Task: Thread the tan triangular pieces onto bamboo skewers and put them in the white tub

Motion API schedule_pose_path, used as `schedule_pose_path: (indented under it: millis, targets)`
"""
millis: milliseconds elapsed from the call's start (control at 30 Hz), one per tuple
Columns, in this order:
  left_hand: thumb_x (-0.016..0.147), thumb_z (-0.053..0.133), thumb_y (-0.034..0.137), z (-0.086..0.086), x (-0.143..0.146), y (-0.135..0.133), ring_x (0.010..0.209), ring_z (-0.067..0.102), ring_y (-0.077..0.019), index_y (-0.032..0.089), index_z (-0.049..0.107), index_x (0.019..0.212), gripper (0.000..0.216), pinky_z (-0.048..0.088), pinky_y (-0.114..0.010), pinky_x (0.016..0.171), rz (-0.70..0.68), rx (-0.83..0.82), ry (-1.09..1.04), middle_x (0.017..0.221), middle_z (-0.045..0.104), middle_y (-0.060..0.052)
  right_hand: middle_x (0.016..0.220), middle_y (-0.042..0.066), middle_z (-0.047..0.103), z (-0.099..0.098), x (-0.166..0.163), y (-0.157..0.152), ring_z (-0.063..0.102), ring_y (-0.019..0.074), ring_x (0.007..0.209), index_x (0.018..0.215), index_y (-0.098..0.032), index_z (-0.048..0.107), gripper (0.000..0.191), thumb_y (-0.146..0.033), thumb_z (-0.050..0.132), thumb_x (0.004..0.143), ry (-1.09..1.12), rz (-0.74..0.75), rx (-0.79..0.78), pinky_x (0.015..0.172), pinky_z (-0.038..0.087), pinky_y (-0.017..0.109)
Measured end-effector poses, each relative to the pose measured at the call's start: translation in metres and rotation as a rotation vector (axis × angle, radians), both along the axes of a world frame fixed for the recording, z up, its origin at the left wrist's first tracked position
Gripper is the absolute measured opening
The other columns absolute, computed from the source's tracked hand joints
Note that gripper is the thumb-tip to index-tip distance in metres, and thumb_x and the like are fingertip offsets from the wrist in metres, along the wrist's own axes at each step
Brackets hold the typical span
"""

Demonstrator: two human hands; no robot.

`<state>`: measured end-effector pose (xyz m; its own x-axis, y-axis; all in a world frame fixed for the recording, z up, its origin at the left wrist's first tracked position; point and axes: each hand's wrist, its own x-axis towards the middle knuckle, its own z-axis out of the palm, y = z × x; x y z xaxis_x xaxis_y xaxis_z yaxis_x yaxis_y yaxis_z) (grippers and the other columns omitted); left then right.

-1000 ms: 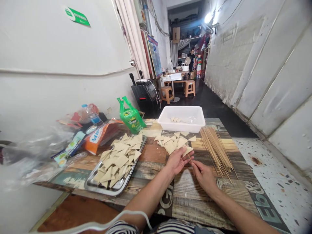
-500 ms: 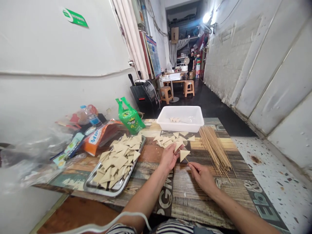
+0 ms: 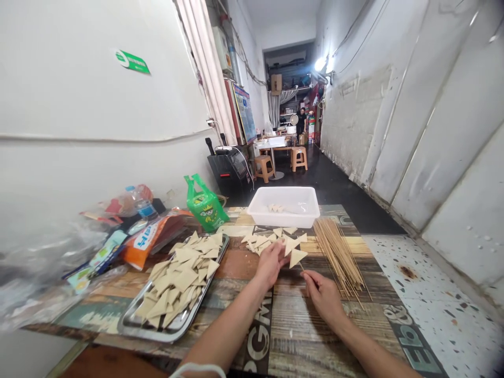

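My right hand (image 3: 323, 295) pinches the lower end of a thin bamboo skewer (image 3: 302, 268). On the skewer's tip is a pale triangular slice (image 3: 297, 257) that looks like tofu. Just left of it, my left hand (image 3: 271, 264) has its fingers closed round another tofu triangle (image 3: 290, 244); its fingertips are partly hidden. Loose tofu triangles (image 3: 258, 240) lie on the table beyond that hand. A metal tray (image 3: 183, 332) heaped with more of them stands to the left. The bundle of bare skewers (image 3: 340, 257) lies right of my right hand.
A white plastic tub (image 3: 283, 219) with a few triangles inside stands at the table's far edge. Left of it are a green bag (image 3: 205, 207), an orange packet (image 3: 144, 244), a bottle (image 3: 145, 207) and clear plastic wrapping. Stools and a person (image 3: 301, 122) are farther back.
The camera view has tilted up and shifted slightly, so the table sits lower in the picture. Both hands keep their holds, with the skewered triangle still near the left fingers.
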<state>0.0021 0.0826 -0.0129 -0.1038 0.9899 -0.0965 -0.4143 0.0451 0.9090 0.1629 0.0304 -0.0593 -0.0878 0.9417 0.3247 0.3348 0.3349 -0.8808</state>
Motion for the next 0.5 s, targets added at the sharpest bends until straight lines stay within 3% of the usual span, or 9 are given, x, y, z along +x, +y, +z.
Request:
schedule_pose_path:
  millis: [67, 167, 267, 400, 500]
  targets:
    - [0.076, 0.066, 0.019, 0.003, -0.007, 0.013, 0.108, 0.058, -0.0232, 0.020, 0.066, 0.091, 0.015, 0.044, -0.038, 0.095, -0.024, 0.139, 0.257, 0.100, 0.067, -0.010, 0.052, 0.000, 0.057, 0.003, 0.004, 0.003, 0.054, 0.0167, 0.049, 0.091, -0.017, 0.068, 0.039, -0.046, 0.042, 0.089, 0.027, -0.033, -0.002, 0.052, 0.043, 0.026]
    - [0.070, 0.067, 0.010, 0.003, -0.016, 0.034, 0.124, 0.046, -0.0253, 0.024, 0.067, 0.083, 0.019, 0.026, -0.042, 0.108, -0.217, 0.356, 0.718, 0.109, 0.065, -0.009, 0.050, -0.002, 0.054, 0.009, 0.009, 0.006, 0.051, 0.0153, 0.046, 0.090, -0.015, 0.066, 0.041, -0.048, 0.042, 0.089, 0.064, -0.059, -0.001, 0.049, 0.041, 0.025]
    - [0.069, 0.064, 0.007, -0.003, -0.016, 0.051, 0.123, 0.044, -0.0267, 0.024, 0.066, 0.075, 0.018, 0.014, -0.044, 0.111, -0.332, 0.518, 1.050, 0.097, 0.066, -0.010, 0.049, -0.002, 0.053, 0.012, 0.011, 0.009, 0.051, 0.0149, 0.047, 0.087, -0.015, 0.066, 0.041, -0.050, 0.045, 0.086, 0.087, -0.067, -0.003, 0.048, 0.041, 0.025]
    - [0.071, 0.066, 0.016, -0.008, -0.010, 0.066, 0.107, 0.053, -0.0283, 0.021, 0.057, 0.055, 0.019, 0.028, -0.039, 0.104, -0.281, 0.561, 1.130, 0.073, 0.061, -0.011, 0.052, -0.002, 0.054, 0.008, 0.015, 0.012, 0.051, 0.0147, 0.050, 0.090, -0.015, 0.067, 0.042, -0.052, 0.048, 0.084, 0.103, -0.077, -0.042, 0.051, 0.041, 0.025]
    - [0.068, 0.070, 0.018, -0.006, -0.012, 0.072, 0.100, 0.054, -0.0261, 0.021, 0.052, 0.049, 0.026, 0.035, -0.032, 0.098, -0.274, 0.451, 1.080, 0.072, 0.059, -0.010, 0.055, -0.002, 0.055, 0.004, 0.018, 0.013, 0.051, 0.0142, 0.053, 0.095, -0.016, 0.067, 0.042, -0.051, 0.049, 0.084, 0.114, -0.083, -0.087, 0.054, 0.041, 0.025]
